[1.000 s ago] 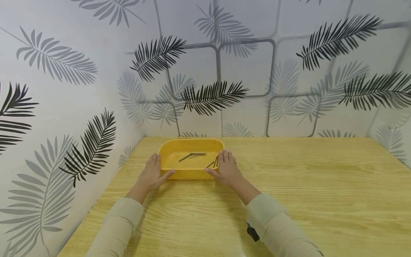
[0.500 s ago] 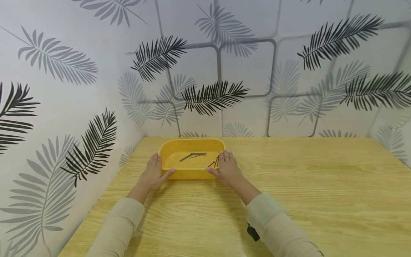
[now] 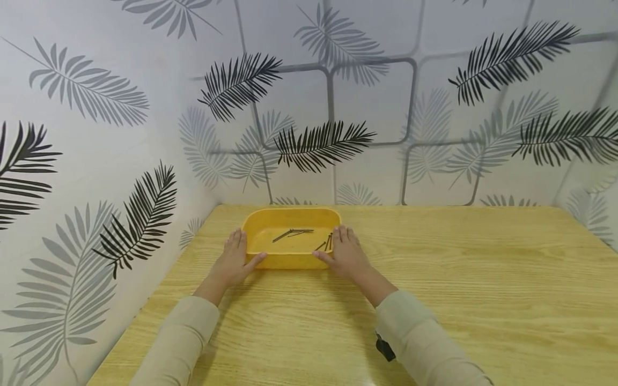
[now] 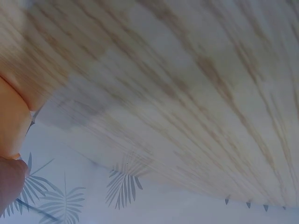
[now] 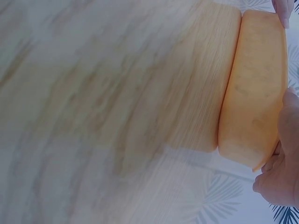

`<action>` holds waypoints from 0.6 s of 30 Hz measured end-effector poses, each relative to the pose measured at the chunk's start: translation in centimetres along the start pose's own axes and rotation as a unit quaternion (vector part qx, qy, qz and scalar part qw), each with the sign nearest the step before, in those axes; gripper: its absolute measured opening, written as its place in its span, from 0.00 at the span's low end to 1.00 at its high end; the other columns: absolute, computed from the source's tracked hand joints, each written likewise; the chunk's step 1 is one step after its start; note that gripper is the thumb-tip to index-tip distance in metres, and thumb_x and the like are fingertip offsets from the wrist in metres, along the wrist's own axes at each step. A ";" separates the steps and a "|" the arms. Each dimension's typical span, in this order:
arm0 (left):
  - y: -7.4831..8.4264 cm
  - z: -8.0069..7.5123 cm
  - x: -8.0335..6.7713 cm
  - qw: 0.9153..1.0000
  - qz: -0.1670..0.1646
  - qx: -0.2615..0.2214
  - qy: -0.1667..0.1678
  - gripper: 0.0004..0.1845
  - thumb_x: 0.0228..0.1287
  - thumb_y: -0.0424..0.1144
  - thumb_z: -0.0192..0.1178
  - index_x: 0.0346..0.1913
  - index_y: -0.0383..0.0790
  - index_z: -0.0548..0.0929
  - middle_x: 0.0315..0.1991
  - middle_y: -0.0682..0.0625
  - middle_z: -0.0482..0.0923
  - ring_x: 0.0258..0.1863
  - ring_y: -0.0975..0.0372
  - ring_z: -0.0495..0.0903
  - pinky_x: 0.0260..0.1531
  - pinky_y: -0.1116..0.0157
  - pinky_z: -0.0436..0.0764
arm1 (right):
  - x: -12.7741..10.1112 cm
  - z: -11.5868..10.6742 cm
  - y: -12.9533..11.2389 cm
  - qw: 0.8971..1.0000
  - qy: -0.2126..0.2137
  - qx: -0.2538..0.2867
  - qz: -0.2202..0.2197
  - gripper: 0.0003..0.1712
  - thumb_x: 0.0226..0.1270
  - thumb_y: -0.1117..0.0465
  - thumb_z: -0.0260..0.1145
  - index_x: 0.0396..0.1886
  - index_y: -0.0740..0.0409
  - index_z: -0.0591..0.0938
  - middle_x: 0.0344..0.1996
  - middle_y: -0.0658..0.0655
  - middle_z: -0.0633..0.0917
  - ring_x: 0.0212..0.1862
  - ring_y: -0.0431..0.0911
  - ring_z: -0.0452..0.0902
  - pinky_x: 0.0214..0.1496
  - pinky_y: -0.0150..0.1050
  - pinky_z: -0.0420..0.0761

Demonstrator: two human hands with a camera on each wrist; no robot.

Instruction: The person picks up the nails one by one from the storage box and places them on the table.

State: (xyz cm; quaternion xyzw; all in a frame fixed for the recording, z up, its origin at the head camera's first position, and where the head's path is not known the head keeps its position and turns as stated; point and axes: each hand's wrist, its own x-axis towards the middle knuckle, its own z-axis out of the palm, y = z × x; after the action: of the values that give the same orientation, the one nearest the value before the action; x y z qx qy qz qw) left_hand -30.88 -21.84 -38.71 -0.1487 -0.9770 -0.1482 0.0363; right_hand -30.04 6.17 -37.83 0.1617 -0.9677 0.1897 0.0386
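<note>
A yellow plastic tray stands on the wooden table near the back wall. My left hand grips its left end, fingers along the side and thumb on the front wall. At the other end, my right hand holds it the same way. Inside lie several thin dark nails, some in the middle and some at the right front corner. The right wrist view shows the tray's front wall between both hands. Only an edge of the tray and a thumb appear in the left wrist view.
The wood-grain table stretches far to the right of the tray. A leaf-patterned wall rises right behind it, and another wall runs along the left. A small black object shows beside the right sleeve.
Both hands and the tray have shifted very slightly to the right during the last half second. The grip on both ends and the nails' layout look the same.
</note>
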 end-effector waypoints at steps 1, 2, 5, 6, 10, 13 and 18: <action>0.1 0.0 0.0 1.000 0.002 0.000 0.001 0.46 0.70 0.58 0.41 0.68 0.19 0.41 0.71 0.26 0.36 0.72 0.39 0.36 0.71 0.48 0.40 | 0.0 0.0 0.1 1.000 0.001 -0.004 -0.001 0.49 0.69 0.39 0.49 0.69 0.76 0.48 0.70 0.74 0.48 0.73 0.64 0.38 0.74 0.54 0.47; 0.2 0.0 0.0 1.000 0.003 -0.002 0.001 0.46 0.70 0.58 0.41 0.68 0.19 0.41 0.71 0.27 0.36 0.72 0.39 0.36 0.71 0.48 0.40 | 0.0 0.0 0.2 1.000 0.002 -0.006 -0.002 0.49 0.69 0.39 0.49 0.69 0.76 0.48 0.70 0.74 0.48 0.73 0.64 0.39 0.74 0.55 0.47; 0.4 -0.1 0.0 1.000 0.007 -0.007 -0.002 0.46 0.70 0.58 0.42 0.68 0.19 0.42 0.71 0.27 0.35 0.72 0.40 0.36 0.71 0.48 0.40 | 0.0 -0.1 0.4 1.000 0.004 -0.008 -0.003 0.49 0.69 0.39 0.49 0.69 0.76 0.48 0.70 0.74 0.48 0.73 0.65 0.39 0.74 0.55 0.47; 0.4 -0.1 0.0 1.000 0.008 -0.007 -0.003 0.45 0.70 0.57 0.42 0.68 0.19 0.41 0.71 0.27 0.35 0.72 0.40 0.36 0.71 0.48 0.40 | 0.0 -0.1 0.4 1.000 0.004 -0.007 -0.002 0.49 0.69 0.39 0.49 0.69 0.76 0.48 0.70 0.74 0.48 0.73 0.65 0.39 0.73 0.55 0.47; 0.4 0.1 0.2 1.000 0.007 -0.005 -0.008 0.46 0.70 0.58 0.41 0.68 0.19 0.41 0.71 0.27 0.35 0.72 0.40 0.35 0.71 0.48 0.40 | -0.2 -0.3 0.5 1.000 -0.002 -0.004 0.002 0.49 0.69 0.40 0.49 0.69 0.76 0.48 0.70 0.74 0.48 0.73 0.64 0.39 0.74 0.55 0.47; 0.5 0.3 0.3 1.000 0.008 0.002 -0.006 0.45 0.70 0.58 0.41 0.68 0.19 0.41 0.71 0.27 0.35 0.72 0.40 0.36 0.71 0.48 0.41 | -0.3 -0.4 0.6 1.000 -0.006 -0.003 0.003 0.49 0.69 0.40 0.49 0.69 0.76 0.48 0.70 0.74 0.48 0.73 0.64 0.39 0.74 0.55 0.47; 0.8 0.3 0.2 1.000 0.011 -0.002 -0.002 0.46 0.70 0.58 0.42 0.68 0.18 0.42 0.71 0.26 0.36 0.72 0.39 0.37 0.71 0.48 0.41 | -0.5 -0.6 0.7 1.000 -0.004 -0.004 0.002 0.48 0.69 0.40 0.49 0.69 0.76 0.48 0.70 0.74 0.49 0.73 0.64 0.40 0.74 0.55 0.47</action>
State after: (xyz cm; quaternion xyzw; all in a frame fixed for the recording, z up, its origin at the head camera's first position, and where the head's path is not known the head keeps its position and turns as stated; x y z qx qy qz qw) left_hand -30.88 -20.97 -38.77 -0.1599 -0.9751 -0.1492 0.0361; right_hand -29.77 7.17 -37.62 0.1600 -0.9690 0.1850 0.0348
